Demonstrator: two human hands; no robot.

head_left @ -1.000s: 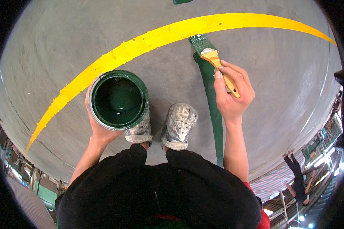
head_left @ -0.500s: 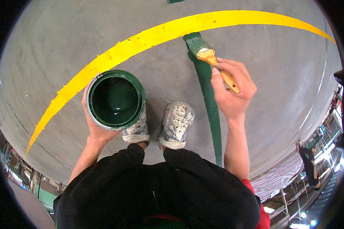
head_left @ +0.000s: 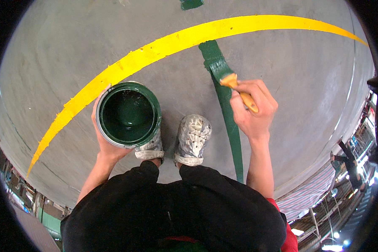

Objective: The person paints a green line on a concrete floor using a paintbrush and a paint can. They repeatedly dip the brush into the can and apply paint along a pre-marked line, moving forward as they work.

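Observation:
My left hand (head_left: 109, 145) is wrapped round the side of an open paint can (head_left: 157, 110), with dark green paint (head_left: 128, 111) inside and smeared on its rim. In my right hand (head_left: 258, 107) is a paintbrush (head_left: 228, 80) with a yellow-orange wooden handle. Its green-coated bristles lie on a green painted stripe (head_left: 229, 126) on the grey floor. The stripe runs from just below a curving yellow line (head_left: 189, 37) down past my right foot. Its upper end looks wet and shiny, and one edge there is uneven.
My feet in pale patterned clogs (head_left: 194, 134) stand left of the green stripe, one partly under the can. Another green patch (head_left: 192, 3) lies beyond the yellow line. A person (head_left: 349, 164) in dark clothes is at the far right, near striped sheeting (head_left: 308, 196).
My right hand has drawn the brush down along the stripe, away from the yellow line, leaving fresh green at the upper end. The can stays nearly in place. The distant person has shifted.

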